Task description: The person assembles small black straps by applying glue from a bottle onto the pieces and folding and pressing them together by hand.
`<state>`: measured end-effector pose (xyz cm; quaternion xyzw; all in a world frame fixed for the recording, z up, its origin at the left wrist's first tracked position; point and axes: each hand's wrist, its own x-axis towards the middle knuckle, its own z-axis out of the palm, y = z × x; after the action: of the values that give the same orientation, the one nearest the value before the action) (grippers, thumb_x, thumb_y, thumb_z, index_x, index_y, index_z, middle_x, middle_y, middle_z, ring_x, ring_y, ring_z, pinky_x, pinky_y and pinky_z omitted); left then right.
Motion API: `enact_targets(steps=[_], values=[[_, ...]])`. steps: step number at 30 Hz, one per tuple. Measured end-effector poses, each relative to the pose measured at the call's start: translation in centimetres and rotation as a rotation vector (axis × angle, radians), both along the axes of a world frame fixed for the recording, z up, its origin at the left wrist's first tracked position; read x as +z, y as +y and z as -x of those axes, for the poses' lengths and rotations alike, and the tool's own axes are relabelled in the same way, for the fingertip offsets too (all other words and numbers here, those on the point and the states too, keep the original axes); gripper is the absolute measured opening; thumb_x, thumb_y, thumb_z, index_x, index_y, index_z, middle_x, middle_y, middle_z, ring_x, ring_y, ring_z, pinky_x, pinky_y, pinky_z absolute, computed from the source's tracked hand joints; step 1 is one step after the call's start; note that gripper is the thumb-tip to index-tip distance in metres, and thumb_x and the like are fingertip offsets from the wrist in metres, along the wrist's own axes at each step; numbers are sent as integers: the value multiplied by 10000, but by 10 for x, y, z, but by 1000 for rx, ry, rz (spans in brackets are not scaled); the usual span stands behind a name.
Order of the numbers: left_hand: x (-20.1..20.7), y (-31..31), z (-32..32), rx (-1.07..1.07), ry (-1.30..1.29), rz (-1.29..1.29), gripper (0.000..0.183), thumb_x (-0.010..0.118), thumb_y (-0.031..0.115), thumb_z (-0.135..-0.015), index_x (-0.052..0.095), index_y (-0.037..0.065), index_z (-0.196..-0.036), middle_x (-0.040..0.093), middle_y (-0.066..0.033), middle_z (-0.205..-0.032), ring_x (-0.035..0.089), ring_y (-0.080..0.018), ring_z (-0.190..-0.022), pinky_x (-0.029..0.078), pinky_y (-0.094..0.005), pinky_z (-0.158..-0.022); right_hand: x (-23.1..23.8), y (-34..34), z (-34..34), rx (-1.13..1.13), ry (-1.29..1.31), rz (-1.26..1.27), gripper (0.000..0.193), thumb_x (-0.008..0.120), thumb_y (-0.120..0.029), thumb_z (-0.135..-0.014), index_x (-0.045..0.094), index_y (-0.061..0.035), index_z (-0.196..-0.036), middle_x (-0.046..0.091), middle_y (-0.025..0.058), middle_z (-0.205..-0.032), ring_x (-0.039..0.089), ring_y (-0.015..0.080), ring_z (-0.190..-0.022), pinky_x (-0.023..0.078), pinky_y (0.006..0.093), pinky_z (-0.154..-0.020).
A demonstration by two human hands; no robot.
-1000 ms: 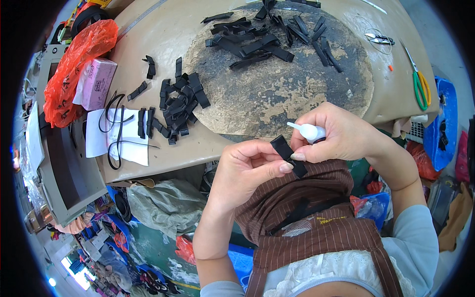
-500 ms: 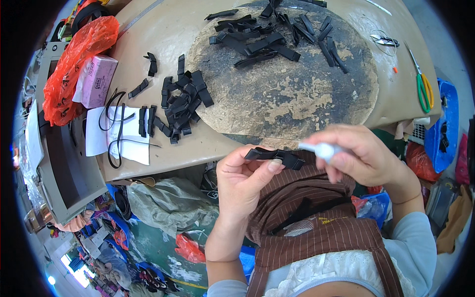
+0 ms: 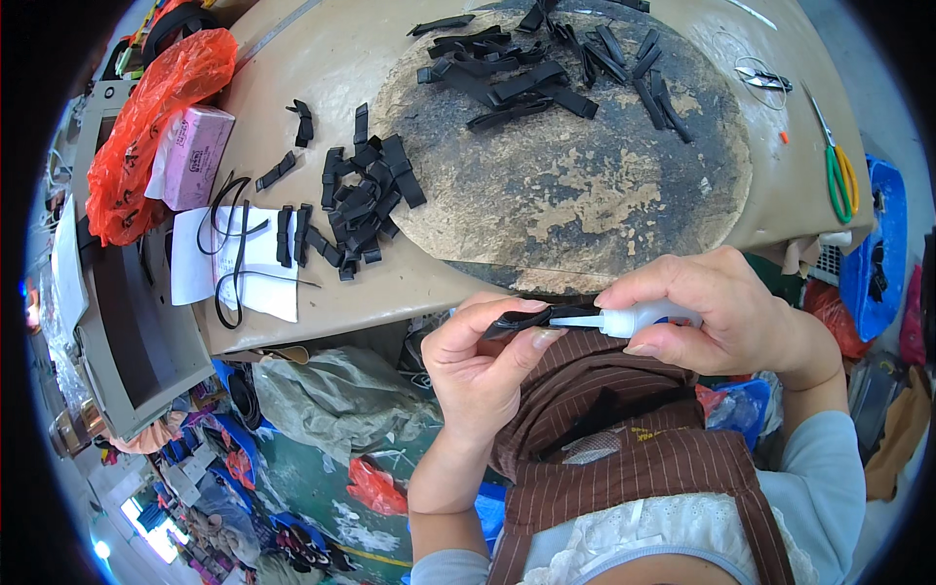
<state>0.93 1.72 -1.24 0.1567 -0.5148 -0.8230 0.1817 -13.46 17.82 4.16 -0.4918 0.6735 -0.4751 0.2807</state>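
Note:
My left hand [image 3: 478,356] pinches a black fabric bow [image 3: 507,323] between thumb and fingers, just off the table's near edge. Fingers of my right hand [image 3: 721,312] are wrapped round a small white glue bottle [image 3: 634,320]. Its narrow nozzle points left and lies against the bow, near my left thumb; the exact spot it touches is too small to tell. A heap of black bows [image 3: 366,200] lies on the table to the left. Farther off, black folded strips [image 3: 517,83] are scattered on a worn round board [image 3: 575,195].
Orange-and-green-handled scissors [image 3: 838,180] and small snips [image 3: 762,78] lie at the right of the tan table [image 3: 322,58]. On the left are a white paper [image 3: 195,258] with black cord, a pink tissue box [image 3: 195,156] and a red plastic bag [image 3: 156,127]. A blue bin [image 3: 871,292] stands at right.
My right hand has moved left and brought the glue bottle's nozzle onto the bow. My left hand has turned the bow slightly and keeps its pinch.

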Motion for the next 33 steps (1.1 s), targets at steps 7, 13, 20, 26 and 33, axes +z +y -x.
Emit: enact_targets(steps=[7, 13, 20, 26, 33], values=[[1, -2, -2, 14, -43, 197, 234, 702, -60, -680, 641, -18, -902, 613, -89, -878, 577, -116, -779, 454, -216, -699, 19, -4, 4, 56, 105, -79, 271, 652, -148, -755, 560, -43, -988, 608, 123, -783, 609, 277, -645, 487, 330, -542], [0, -2, -3, 25, -46, 209, 231, 696, -63, -683, 640, -20, -903, 606, -85, -856, 575, -117, -782, 451, -214, -691, 34, -6, 7, 95, 213, -168, 304, 696, -132, -718, 603, -28, -989, 622, 114, -754, 620, 257, -619, 498, 294, -560], [4, 1, 6, 6, -3, -126, 199, 642, -72, -740, 601, -29, -930, 602, -81, -856, 595, -125, -756, 488, -241, -715, 13, -4, 14, 19, -97, -58, 241, 597, -124, -801, 555, -13, -1011, 595, 82, -714, 596, 185, -619, 460, 276, -537], [-2, 3, 19, 0, -90, -346, 207, 615, -15, -784, 539, -13, -977, 606, -93, -856, 604, -140, -752, 501, -264, -703, -3, 19, 11, -281, -624, -173, 294, 498, -175, -890, 534, -1, -1125, 588, 24, -766, 526, 32, -630, 418, 161, -551], [-14, -21, 29, 113, -242, -79, 184, 559, -22, -794, 548, -4, -976, 603, -69, -841, 589, -118, -659, 503, -216, -606, -46, 39, 33, -556, -535, 54, 217, 541, -82, -849, 499, -13, -1050, 547, 5, -866, 528, 39, -669, 426, 155, -566]])
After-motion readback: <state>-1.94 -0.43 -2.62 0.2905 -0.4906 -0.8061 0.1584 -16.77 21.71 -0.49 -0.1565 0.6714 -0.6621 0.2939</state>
